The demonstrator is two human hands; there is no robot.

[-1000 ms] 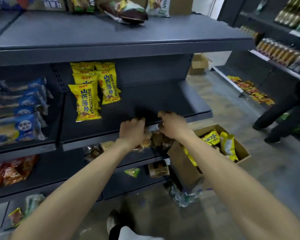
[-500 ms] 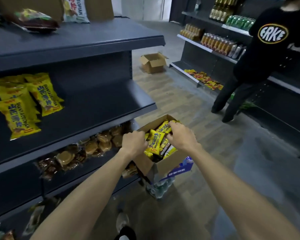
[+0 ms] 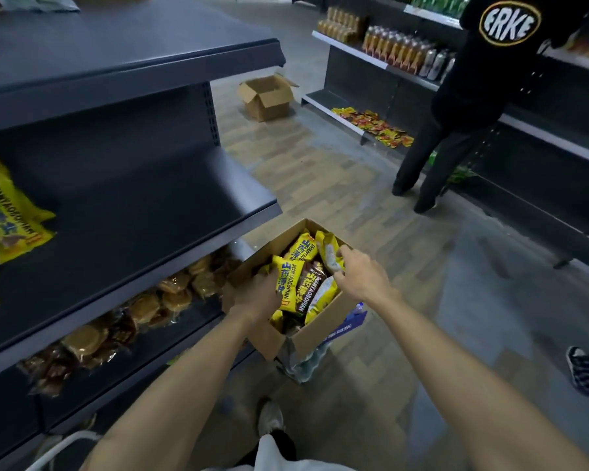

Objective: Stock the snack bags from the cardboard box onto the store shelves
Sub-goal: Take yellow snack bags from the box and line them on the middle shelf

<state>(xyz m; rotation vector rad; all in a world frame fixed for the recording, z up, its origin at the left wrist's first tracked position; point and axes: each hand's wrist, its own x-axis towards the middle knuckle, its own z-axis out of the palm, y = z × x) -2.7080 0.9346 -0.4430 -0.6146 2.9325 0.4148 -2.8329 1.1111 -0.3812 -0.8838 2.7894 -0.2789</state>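
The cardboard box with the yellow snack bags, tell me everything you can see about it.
The cardboard box is plain brown corrugated card, open at the top with its flaps up. It sits tilted on a pack of bottles beside the shelf unit. It is packed with yellow snack bags, mostly upright. The left hand grips one bag inside it; the right hand reaches in among the others.

- Wood-pattern plank floor runs down the aisle, with a greyer, shiny patch at right.
- Dark metal shelving unit lines the right side.
- An open cardboard carton sits on the floor far down the aisle.
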